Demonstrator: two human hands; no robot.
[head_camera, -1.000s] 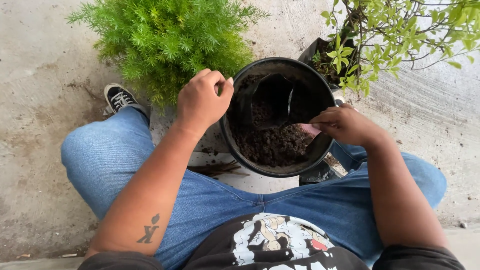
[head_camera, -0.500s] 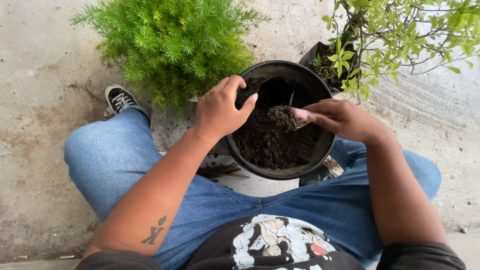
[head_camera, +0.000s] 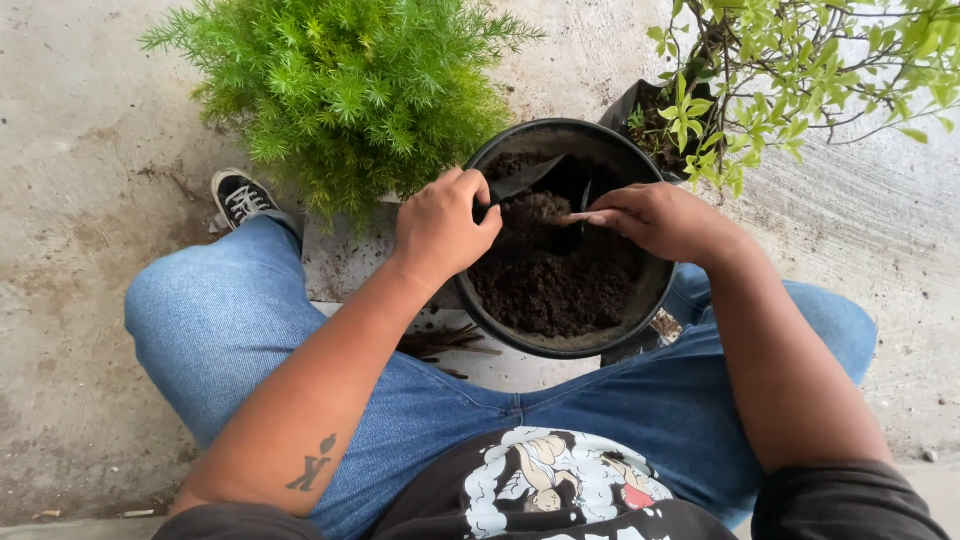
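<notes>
Person seated on concrete, black round tub of dark soil between the knees, centre of frame. Left hand at tub's left rim, fingers curled and pinching the edge of a thin black plastic grow bag that sits inside the tub, upper part. Right hand over the tub's right side, fingers pressed together around a small pink scoop, only its tip visible, tilted toward the bag mouth with soil at it. Feathery green plant upper left, touching distance from tub rim. Leafy shrub in black bag upper right, just beside the tub. Black sneaker left of centre, by the feathery plant
</notes>
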